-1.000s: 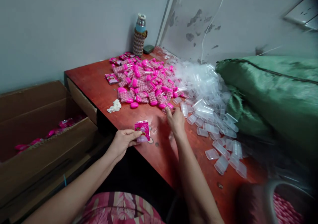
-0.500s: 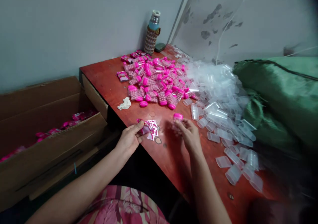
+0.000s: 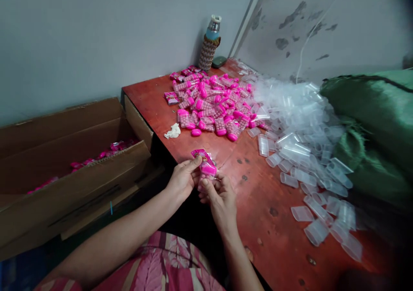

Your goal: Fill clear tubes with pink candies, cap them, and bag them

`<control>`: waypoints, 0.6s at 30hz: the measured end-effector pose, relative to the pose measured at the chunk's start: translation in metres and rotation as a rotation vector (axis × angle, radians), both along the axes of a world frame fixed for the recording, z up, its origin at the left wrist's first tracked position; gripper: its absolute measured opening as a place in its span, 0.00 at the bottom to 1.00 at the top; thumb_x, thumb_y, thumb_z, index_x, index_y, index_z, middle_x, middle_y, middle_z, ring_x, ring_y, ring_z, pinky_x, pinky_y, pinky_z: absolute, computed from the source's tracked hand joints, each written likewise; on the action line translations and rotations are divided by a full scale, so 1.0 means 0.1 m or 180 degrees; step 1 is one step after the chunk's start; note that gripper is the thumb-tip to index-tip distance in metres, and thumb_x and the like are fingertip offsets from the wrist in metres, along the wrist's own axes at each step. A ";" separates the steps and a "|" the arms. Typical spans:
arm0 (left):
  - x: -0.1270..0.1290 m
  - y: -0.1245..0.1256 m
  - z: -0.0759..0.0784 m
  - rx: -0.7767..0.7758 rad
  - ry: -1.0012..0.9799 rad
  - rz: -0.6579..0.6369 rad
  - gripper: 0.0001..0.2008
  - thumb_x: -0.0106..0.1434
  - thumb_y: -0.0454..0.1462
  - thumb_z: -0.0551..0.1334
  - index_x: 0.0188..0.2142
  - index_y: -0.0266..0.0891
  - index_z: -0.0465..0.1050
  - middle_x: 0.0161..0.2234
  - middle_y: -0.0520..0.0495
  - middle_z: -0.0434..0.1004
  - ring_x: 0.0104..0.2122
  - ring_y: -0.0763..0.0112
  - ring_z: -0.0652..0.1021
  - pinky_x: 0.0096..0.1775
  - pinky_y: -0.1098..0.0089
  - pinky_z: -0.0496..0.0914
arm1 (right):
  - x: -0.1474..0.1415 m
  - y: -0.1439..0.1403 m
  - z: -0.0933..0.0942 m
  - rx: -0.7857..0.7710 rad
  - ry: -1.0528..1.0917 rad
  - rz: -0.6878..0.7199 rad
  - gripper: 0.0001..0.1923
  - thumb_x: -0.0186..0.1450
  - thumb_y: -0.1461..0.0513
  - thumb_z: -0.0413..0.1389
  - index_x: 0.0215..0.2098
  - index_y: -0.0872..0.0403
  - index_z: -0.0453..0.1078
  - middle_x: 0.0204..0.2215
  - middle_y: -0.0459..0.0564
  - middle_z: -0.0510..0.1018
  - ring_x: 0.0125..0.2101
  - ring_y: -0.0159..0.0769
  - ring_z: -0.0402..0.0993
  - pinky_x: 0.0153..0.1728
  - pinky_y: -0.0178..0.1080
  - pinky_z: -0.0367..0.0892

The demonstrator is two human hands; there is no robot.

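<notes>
Above the table's near edge, my left hand [image 3: 184, 178] pinches a shiny pink printed wrapper [image 3: 197, 153] between thumb and fingers. My right hand [image 3: 222, 202] grips a small clear container of pink balls [image 3: 202, 183] by its lower part. The container's pink cap [image 3: 208, 168] points away from me and meets the wrapper; whether it is inside or only against it, I cannot tell. Farther back on the table lies a pile of similar filled, pink-capped containers [image 3: 211, 106]. A loose pink cap [image 3: 195, 132] rests at the near side of that pile.
Clear tubes [image 3: 303, 177] are heaped on the right of the red table [image 3: 254, 196], beside a green sack [image 3: 380, 123]. An open cardboard box [image 3: 106, 170] with pink packs stands left. A bottle in a knitted cover [image 3: 209, 52] and a crumpled white scrap [image 3: 173, 131] are farther back.
My right hand has moved left with the container and come together with my left hand. The container's cap now meets the wrapper. The view has shifted slightly left.
</notes>
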State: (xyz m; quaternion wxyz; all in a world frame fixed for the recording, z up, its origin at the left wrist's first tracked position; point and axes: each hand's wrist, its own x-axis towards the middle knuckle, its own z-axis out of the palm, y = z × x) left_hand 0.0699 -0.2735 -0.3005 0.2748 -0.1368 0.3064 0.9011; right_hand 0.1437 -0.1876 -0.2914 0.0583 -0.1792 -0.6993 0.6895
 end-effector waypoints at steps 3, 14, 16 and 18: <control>0.00 -0.02 0.03 -0.0127 0.0262 -0.0083 0.12 0.48 0.38 0.67 0.27 0.31 0.69 0.21 0.48 0.73 0.19 0.75 0.72 0.20 0.76 0.66 | -0.01 0.02 -0.02 -0.0155 -0.0018 0.0105 0.14 0.57 0.56 0.56 0.37 0.56 0.63 0.24 0.46 0.73 0.20 0.27 0.68 0.18 0.28 0.65; 0.00 -0.01 0.04 -0.0307 0.0718 -0.0667 0.14 0.47 0.41 0.67 0.22 0.30 0.69 0.17 0.49 0.70 0.14 0.77 0.68 0.17 0.75 0.62 | -0.03 0.04 -0.03 0.0047 0.0132 -0.0092 0.12 0.56 0.56 0.57 0.34 0.56 0.66 0.25 0.46 0.73 0.23 0.29 0.68 0.21 0.30 0.65; -0.02 -0.02 0.04 -0.0375 0.0715 -0.0742 0.13 0.46 0.40 0.67 0.21 0.30 0.70 0.17 0.49 0.70 0.14 0.77 0.68 0.17 0.75 0.63 | -0.04 0.05 -0.04 0.0084 0.0153 -0.0122 0.12 0.56 0.56 0.57 0.34 0.55 0.66 0.24 0.46 0.73 0.23 0.29 0.68 0.21 0.30 0.65; -0.06 -0.04 0.05 -0.0468 0.0854 -0.0854 0.12 0.46 0.40 0.67 0.21 0.30 0.71 0.17 0.48 0.71 0.15 0.77 0.69 0.18 0.75 0.64 | -0.04 0.07 -0.05 -0.0050 0.0140 -0.0038 0.11 0.56 0.56 0.57 0.33 0.55 0.66 0.23 0.46 0.73 0.21 0.28 0.68 0.20 0.29 0.65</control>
